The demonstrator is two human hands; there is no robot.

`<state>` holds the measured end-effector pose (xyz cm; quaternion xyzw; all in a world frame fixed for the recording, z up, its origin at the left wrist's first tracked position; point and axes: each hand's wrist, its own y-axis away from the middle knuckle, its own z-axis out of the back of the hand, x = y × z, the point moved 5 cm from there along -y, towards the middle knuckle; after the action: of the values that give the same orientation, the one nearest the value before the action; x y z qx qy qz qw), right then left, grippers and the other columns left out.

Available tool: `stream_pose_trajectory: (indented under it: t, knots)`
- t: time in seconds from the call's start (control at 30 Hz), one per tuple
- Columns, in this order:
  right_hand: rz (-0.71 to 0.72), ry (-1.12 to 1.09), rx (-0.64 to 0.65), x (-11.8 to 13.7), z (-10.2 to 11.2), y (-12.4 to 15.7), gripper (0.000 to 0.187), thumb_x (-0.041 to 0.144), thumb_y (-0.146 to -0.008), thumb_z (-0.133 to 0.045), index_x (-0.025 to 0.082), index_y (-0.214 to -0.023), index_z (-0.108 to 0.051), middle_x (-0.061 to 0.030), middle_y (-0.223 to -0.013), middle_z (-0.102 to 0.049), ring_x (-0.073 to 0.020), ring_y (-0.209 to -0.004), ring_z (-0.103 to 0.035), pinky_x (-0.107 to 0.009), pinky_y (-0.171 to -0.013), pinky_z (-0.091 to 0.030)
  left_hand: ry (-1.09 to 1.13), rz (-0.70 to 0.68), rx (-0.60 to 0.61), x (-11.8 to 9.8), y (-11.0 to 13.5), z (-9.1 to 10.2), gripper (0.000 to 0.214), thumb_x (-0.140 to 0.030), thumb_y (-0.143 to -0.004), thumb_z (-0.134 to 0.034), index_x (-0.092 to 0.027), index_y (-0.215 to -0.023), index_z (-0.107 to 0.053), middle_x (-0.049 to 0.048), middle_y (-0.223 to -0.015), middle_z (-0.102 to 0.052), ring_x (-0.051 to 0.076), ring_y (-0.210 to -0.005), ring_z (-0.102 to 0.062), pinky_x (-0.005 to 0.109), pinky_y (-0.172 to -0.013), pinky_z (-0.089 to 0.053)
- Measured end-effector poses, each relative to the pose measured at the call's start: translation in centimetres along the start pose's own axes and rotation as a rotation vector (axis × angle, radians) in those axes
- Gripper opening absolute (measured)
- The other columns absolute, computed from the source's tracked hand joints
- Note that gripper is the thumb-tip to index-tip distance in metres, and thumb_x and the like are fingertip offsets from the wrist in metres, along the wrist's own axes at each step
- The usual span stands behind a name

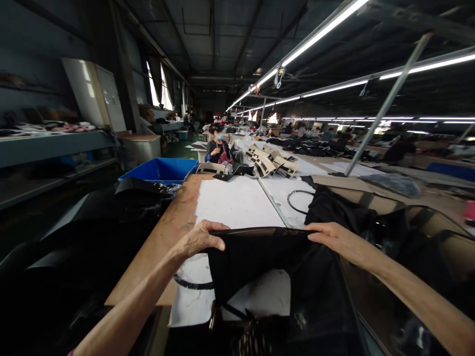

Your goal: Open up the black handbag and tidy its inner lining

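Note:
I hold a black bag (pixel 267 267) by its upper rim, over the near end of a long worktable (pixel 174 217). My left hand (pixel 200 239) pinches the rim's left corner, fingers curled over the edge. My right hand (pixel 330 233) grips the same rim at its right end. The bag's opening edge shows a tan lining strip between the two hands. A white sheet (pixel 237 202) covers the tabletop under and beyond the bag. A thin black strap loop (pixel 295 201) lies on the sheet just past my right hand.
More black bags (pixel 408 247) are piled at my right. A blue bin (pixel 159 170) stands off the table's left edge, with black material (pixel 122 207) heaped before it. Stacked tan-and-black pieces (pixel 270 165) lie farther up. A seated masked person (pixel 217 146) works at the far end.

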<state>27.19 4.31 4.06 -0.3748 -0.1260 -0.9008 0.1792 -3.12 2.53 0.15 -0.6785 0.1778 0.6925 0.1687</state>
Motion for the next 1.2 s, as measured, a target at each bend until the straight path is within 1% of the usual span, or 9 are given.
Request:
stream_pose_trajectory:
  t: [0.13, 0.37, 0.57, 0.67, 0.77, 0.9, 1.0, 1.1, 1.2]
  knots:
    - [-0.009, -0.078, 0.041, 0.2, -0.2, 0.0, 0.035, 0.043, -0.077, -0.048, 0.018, -0.097, -0.061, -0.0008, -0.085, -0.065, -0.0213, -0.082, -0.058, -0.027, -0.075, -0.043, 0.041, -0.019, -0.025, 0.4, -0.1, 0.0, 0.041, -0.022, -0.056, -0.07, -0.009, -0.094, -0.065, 0.0055, -0.084, -0.065, 0.018, -0.075, -0.056, 0.023, -0.068, -0.042]
    - [-0.052, -0.042, 0.001, 0.2, 0.0, -0.1, 0.039, 0.046, -0.074, -0.05, 0.017, -0.098, -0.061, -0.0033, -0.084, -0.066, -0.0227, -0.082, -0.059, -0.027, -0.074, -0.043, -0.008, -0.147, -0.037, -0.3, 0.3, -0.2, 0.032, -0.035, -0.065, -0.064, -0.008, -0.082, -0.067, 0.0026, -0.071, -0.061, 0.012, -0.066, -0.049, 0.02, -0.062, -0.038]
    - [-0.04, -0.04, -0.007, 0.3, 0.0, 0.0, 0.038, 0.047, -0.075, -0.048, 0.018, -0.096, -0.062, -0.0027, -0.085, -0.066, -0.0228, -0.084, -0.058, -0.027, -0.075, -0.043, -0.166, -0.08, -0.202, 0.0, 0.7, 0.2, 0.031, -0.037, -0.07, -0.059, -0.011, -0.085, -0.066, 0.0012, -0.069, -0.058, 0.012, -0.067, -0.047, 0.021, -0.063, -0.036]
    - [-0.004, 0.025, -0.013, 0.3, 0.0, 0.0, 0.038, 0.046, -0.078, -0.044, 0.018, -0.097, -0.062, -0.0018, -0.085, -0.065, -0.0216, -0.082, -0.058, -0.027, -0.074, -0.043, -0.202, -0.055, -0.212, 0.0, 0.7, 0.0, 0.031, -0.038, -0.071, -0.057, -0.011, -0.082, -0.066, 0.0002, -0.065, -0.057, 0.011, -0.064, -0.046, 0.021, -0.063, -0.036]
    - [0.026, 0.251, -0.134, 0.5, 0.4, 0.0, 0.029, 0.037, -0.081, -0.043, 0.02, -0.097, -0.061, -0.0012, -0.087, -0.065, -0.021, -0.084, -0.057, -0.028, -0.077, -0.042, -0.232, -0.051, -0.215, -0.5, 0.9, -0.6, 0.031, -0.039, -0.073, -0.055, -0.01, -0.079, -0.065, 0.0, -0.063, -0.057, 0.011, -0.063, -0.047, 0.022, -0.064, -0.037]
    - [0.16, 0.859, -0.394, 3.4, 0.2, 0.5, 0.03, 0.013, -0.077, -0.049, 0.021, -0.105, -0.055, -0.0053, -0.108, -0.058, -0.0239, -0.095, -0.052, -0.036, -0.081, -0.039, -0.231, -0.069, -0.187, -1.4, 1.6, -1.8, 0.032, -0.039, -0.076, -0.052, -0.013, -0.088, -0.066, 0.0013, -0.076, -0.063, 0.016, -0.078, -0.053, 0.023, -0.074, -0.039]
    - [0.374, 1.079, -0.365, 6.1, -1.9, 0.7, 0.042, 0.003, -0.075, -0.048, 0.022, -0.112, -0.05, -0.0063, -0.12, -0.05, -0.0237, -0.103, -0.047, -0.039, -0.084, -0.037, -0.209, -0.039, -0.198, -1.3, 2.0, -1.9, 0.036, -0.041, -0.076, -0.05, -0.013, -0.092, -0.065, 0.0022, -0.077, -0.064, 0.018, -0.081, -0.055, 0.024, -0.075, -0.041]
    - [0.462, 0.991, -0.309, 7.6, -3.3, 0.5, 0.045, 0.005, -0.072, -0.055, 0.024, -0.112, -0.05, -0.0041, -0.125, -0.045, -0.0215, -0.11, -0.041, -0.038, -0.09, -0.034, -0.225, -0.022, -0.21, -1.0, 2.2, -1.9, 0.037, -0.043, -0.075, -0.05, -0.013, -0.088, -0.066, 0.0021, -0.071, -0.063, 0.019, -0.076, -0.055, 0.024, -0.071, -0.042]
    - [0.462, 0.783, -0.232, 7.7, -4.2, 0.1, 0.031, 0.011, -0.072, -0.058, 0.025, -0.099, -0.058, -0.0013, -0.125, -0.045, -0.0189, -0.113, -0.039, -0.036, -0.095, -0.031, -0.258, -0.022, -0.227, -0.9, 2.1, -2.0, 0.035, -0.044, -0.073, -0.051, -0.014, -0.082, -0.067, 0.0012, -0.068, -0.063, 0.019, -0.075, -0.055, 0.024, -0.069, -0.042]
